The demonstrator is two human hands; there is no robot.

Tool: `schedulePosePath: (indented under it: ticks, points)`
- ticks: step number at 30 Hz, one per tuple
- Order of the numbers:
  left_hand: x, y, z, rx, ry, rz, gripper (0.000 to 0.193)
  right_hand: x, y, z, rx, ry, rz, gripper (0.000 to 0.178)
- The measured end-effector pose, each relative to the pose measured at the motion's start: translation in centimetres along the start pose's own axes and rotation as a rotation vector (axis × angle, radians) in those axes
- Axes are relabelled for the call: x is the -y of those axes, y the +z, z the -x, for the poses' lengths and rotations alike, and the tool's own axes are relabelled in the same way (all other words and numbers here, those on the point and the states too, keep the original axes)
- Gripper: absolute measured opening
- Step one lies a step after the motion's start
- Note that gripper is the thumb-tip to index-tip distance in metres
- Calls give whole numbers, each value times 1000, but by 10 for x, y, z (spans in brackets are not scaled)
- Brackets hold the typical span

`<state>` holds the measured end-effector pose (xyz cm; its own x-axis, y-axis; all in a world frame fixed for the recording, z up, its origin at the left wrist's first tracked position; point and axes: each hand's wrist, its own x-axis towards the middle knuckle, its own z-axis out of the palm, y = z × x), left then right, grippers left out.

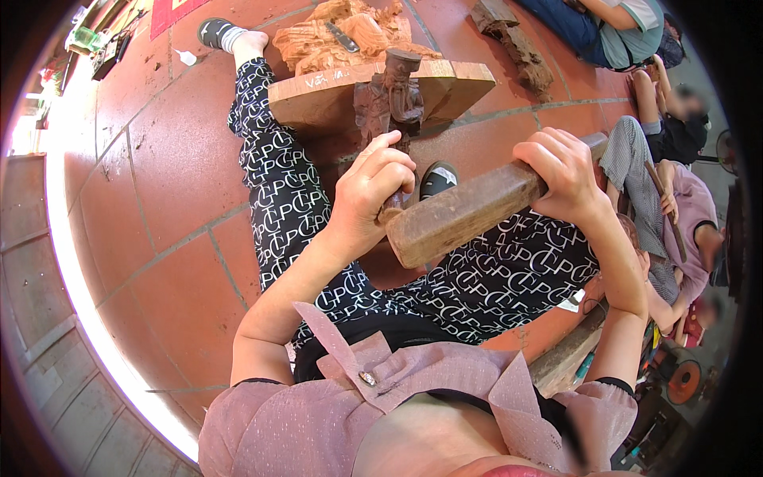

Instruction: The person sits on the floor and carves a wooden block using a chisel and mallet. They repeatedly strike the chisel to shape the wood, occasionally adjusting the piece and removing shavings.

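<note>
Red tiled floor (171, 199), left hand (369, 195) gripping chisel, right hand (564, 171) clenched round wooden mallet (469, 211), carved figure (391, 99) on plank (318, 99)

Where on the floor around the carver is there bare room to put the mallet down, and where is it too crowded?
Free: the red tile floor on the person's left, between the patterned trouser leg and the bright floor edge. Crowded: ahead, the carved figure, the wooden board and wood chunks; to the right, other seated people. Left hand and right hand with the mallet fill the middle.
</note>
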<state>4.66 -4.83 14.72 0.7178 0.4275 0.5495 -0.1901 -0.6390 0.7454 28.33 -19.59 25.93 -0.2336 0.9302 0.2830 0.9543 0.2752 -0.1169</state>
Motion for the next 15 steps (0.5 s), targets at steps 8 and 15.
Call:
schedulePosePath:
  ticks: [8,15]
  points:
    - [-11,-2,-27,36,-25,-36,22,-11,0,6,-47,-78,-153,37]
    - [-14,9,-22,27,-31,-94,22,-14,0,10,-42,-32,-25,34]
